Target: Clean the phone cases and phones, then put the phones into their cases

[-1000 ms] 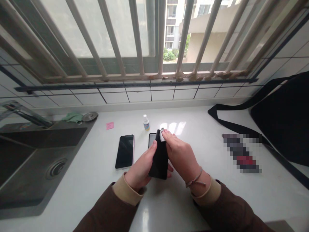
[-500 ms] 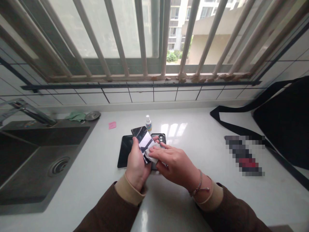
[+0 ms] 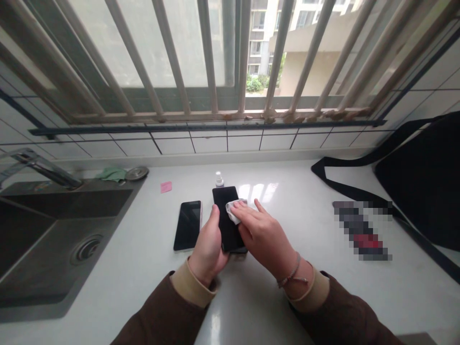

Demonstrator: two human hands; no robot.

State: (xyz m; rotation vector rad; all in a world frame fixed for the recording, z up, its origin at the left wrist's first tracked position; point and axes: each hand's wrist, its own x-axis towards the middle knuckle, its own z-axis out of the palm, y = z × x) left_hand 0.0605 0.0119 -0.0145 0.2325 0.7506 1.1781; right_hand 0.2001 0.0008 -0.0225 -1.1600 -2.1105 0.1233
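My left hand (image 3: 208,242) grips a black smartphone (image 3: 227,230) along its left side, thumb on the edge, screen facing up. Under the fingers of my right hand (image 3: 260,235), a crumpled white wipe (image 3: 235,212) is pressed to the right part of the screen. A second smartphone (image 3: 188,226) lies dark on the counter to the left. Below the held phone, mostly hidden, a black phone case (image 3: 239,252) shows at its lower edge. Just behind the phone stands a small white spray bottle (image 3: 219,179), its lower part covered.
A pink sticky note (image 3: 166,187) lies on the white counter (image 3: 283,311). The sink (image 3: 34,244) with its faucet (image 3: 43,167) is at left, a green cloth (image 3: 111,174) and a drain cover (image 3: 137,173) behind it. A black bag (image 3: 424,177) and a pixelated item (image 3: 361,232) are at right.
The held phone has turned from a leftward slant to nearly upright in view, now covering more of the case and bottle. My right hand has moved the wipe up the screen.
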